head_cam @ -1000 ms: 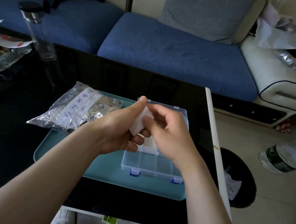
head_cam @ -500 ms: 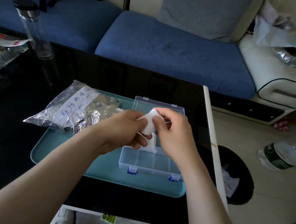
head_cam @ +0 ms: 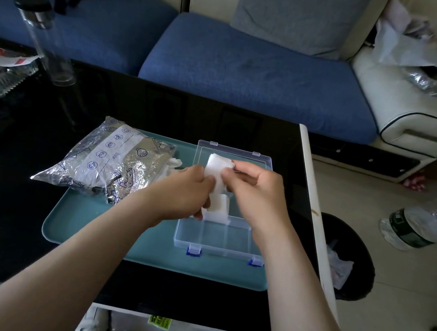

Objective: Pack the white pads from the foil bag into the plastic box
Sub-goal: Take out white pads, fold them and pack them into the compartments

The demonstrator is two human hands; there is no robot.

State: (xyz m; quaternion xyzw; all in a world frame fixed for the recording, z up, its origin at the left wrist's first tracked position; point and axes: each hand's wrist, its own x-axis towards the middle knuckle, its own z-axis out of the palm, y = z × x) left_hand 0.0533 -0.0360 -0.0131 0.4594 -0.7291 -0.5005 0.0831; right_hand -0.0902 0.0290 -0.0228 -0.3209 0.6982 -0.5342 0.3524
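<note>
A clear plastic box [head_cam: 219, 237] with blue clasps and its lid folded back lies on a teal tray [head_cam: 108, 231]. Over the box's middle, my left hand [head_cam: 183, 188] and my right hand [head_cam: 253, 189] both pinch a small stack of white pads [head_cam: 218, 165]. More white pads [head_cam: 218, 208] stand in a compartment just below my hands. The silver foil bag [head_cam: 112, 162] lies on the tray's left part, and a few pads [head_cam: 174, 163] poke out of its open right end.
The tray sits on a glossy black table [head_cam: 10, 221] with a white right edge. A tall clear bottle [head_cam: 45, 39] stands at the back left beside wrappers. A blue sofa lies behind, and a black bin [head_cam: 350, 255] and a plastic bottle [head_cam: 414, 227] are on the floor to the right.
Both hands kept hold of the pads and shifted them slightly lower toward the box, with my fingers regripping the stack. The bag and box stayed put.
</note>
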